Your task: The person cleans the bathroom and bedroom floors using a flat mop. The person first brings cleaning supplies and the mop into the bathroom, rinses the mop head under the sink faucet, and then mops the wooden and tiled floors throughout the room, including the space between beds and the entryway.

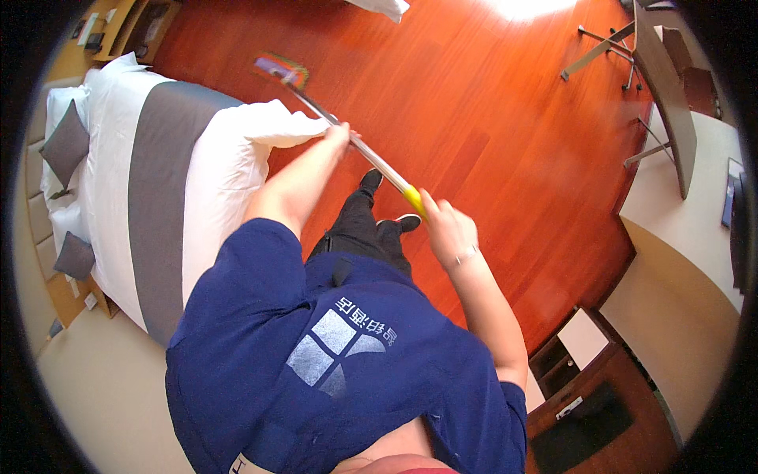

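A flat mop runs diagonally across the view on its metal pole [379, 161]. My left hand [340, 137] grips the pole about midway, close to the corner of the white bedding. My right hand [448, 228] is closed around the upper end, at the yellow handle grip [414, 200]. At the far end, the mop head [280, 70] is blurred; it looks purple with a greenish fringe and is over the reddish wood floor [462, 112]. My shoes [372, 179] stand below the pole.
On the left is a bed [109, 172] with white bedding, a grey runner [163, 178] and grey cushions [66, 145]. A chair with metal legs [598, 50] stands at upper right beside a curved desk [657, 195]. Dark wood cabinetry [592, 409] occupies the lower right.
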Motion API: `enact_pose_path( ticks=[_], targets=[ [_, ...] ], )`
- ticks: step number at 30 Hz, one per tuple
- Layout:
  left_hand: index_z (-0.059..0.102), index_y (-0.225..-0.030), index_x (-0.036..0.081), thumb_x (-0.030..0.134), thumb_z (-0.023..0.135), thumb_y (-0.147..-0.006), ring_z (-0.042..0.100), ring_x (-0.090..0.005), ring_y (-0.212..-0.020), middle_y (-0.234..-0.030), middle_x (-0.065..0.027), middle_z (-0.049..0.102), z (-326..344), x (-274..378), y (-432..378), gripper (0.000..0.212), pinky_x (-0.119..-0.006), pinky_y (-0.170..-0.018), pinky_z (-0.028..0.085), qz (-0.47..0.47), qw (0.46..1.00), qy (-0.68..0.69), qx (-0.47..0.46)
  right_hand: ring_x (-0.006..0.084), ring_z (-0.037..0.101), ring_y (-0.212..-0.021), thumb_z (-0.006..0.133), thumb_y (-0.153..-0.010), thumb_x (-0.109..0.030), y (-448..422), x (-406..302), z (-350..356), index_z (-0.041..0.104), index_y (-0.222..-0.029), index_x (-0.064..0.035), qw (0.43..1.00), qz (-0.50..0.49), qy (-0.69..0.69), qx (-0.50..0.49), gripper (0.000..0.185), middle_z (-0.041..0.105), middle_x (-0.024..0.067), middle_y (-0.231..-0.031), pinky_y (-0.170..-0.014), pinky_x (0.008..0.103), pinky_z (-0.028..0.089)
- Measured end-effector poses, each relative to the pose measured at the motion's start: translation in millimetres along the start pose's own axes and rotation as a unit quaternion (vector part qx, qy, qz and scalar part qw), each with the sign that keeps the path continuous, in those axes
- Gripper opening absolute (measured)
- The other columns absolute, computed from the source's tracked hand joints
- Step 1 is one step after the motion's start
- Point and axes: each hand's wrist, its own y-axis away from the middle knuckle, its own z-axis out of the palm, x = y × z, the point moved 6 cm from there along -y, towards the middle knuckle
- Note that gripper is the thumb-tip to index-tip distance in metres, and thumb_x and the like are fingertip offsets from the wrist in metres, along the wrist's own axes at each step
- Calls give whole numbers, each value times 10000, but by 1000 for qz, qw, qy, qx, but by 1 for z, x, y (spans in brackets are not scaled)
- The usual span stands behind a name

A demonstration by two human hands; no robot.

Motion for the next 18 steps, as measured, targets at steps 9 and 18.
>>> enact_pose_path(
  ticks=[9, 18],
  targets=[
    [427, -909, -26, 227, 413, -847, 532, -258, -793, -905, -184, 499, 24, -127, 93, 262, -402, -701, 470, -236, 950, -12, -202, 280, 572, -764, 585, -739, -293, 116, 36, 19, 560, -1020, -151, 964, 158, -211, 38, 316, 597, 123, -816, -652, 364, 455],
    [440, -1014, -7, 351, 412, -866, 439, -310, -1045, -1169, -236, 400, 176, -260, 373, 388, -411, -874, 388, -418, 750, -101, -503, 222, 580, -702, 648, -692, -156, 410, 49, -39, 604, -933, -66, 902, 401, -20, 160, 261, 600, 107, -796, -623, 282, 446]
  ],
)
